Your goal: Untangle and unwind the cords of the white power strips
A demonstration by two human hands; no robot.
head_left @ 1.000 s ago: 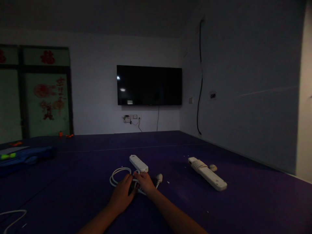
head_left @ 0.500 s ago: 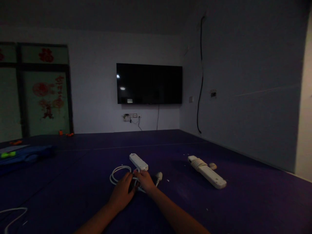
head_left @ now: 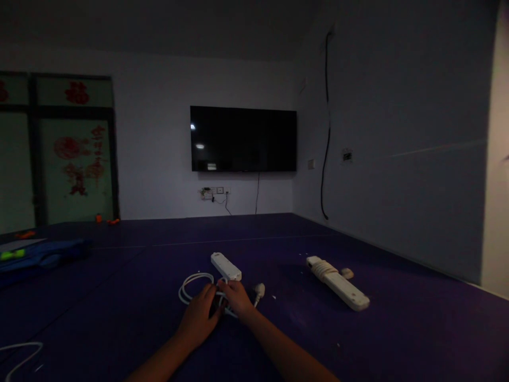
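Observation:
A white power strip (head_left: 226, 266) lies on the dark purple surface just beyond my hands. Its white cord (head_left: 193, 277) loops out to the left and runs between my fingers. My left hand (head_left: 200, 313) is closed on the cord from the left side. Close beside it, my right hand (head_left: 236, 297) pinches the cord near the strip's close end. The cord's plug (head_left: 260, 289) rests just right of my right hand. Some of the cord is hidden under my fingers.
A second power strip (head_left: 340, 284), its cord wound around it, lies to the right. Blue cloth (head_left: 51, 253) is at the left, with another white cord (head_left: 24, 347) at the lower left. A television (head_left: 243, 139) hangs on the far wall.
The view has tipped very slightly. Both hands stay on the cord in nearly the same place, and the power strips have not moved.

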